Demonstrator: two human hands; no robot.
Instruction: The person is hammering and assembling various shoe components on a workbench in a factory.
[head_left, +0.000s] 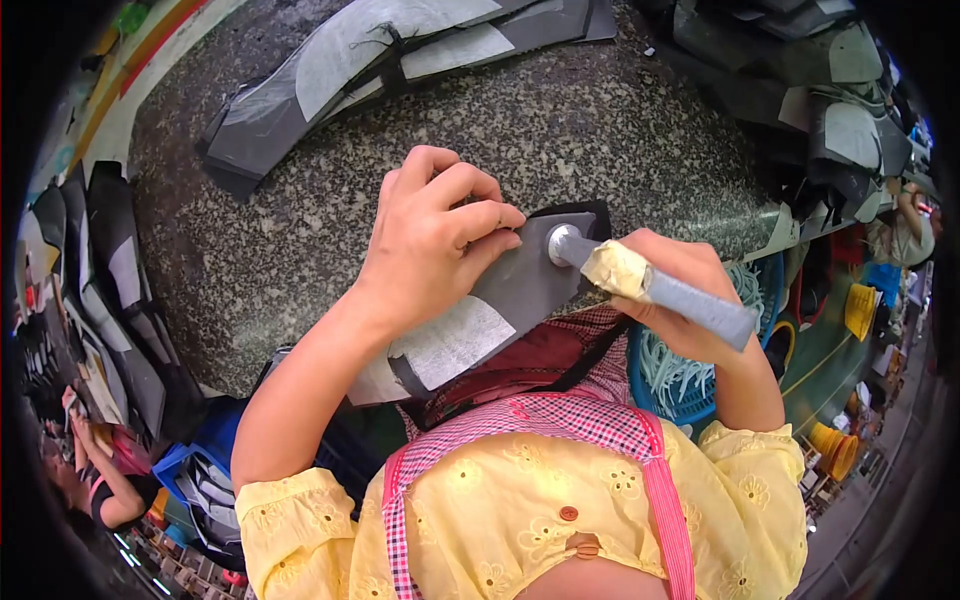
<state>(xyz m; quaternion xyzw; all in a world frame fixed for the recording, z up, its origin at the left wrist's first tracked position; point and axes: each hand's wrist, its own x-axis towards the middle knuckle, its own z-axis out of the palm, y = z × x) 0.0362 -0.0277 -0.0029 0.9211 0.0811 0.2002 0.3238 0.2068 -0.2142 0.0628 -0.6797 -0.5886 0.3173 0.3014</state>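
A dark grey cut piece of sheet material [520, 268] with a pale patch [455, 345] lies across the near edge of the stone worktop. My left hand [430, 235] is on its upper edge, fingers curled and thumb and forefinger pinched together there. What sits between those fingertips is mostly hidden. In my right hand [685, 275] is a hammer [700, 303] with a grey handle and yellowish tape wrapped round it. The round, shiny end of the hammer rests on or just over the piece's right part; I cannot tell whether it touches.
Speckled stone worktop [640, 130] spreads ahead. More grey pieces with pale patches [370, 75] lie stacked at its far side, and another pile [840, 110] is at far right. A blue basket [690, 400] of pale strips stands by my right arm. A person [95, 465] sits at lower left.
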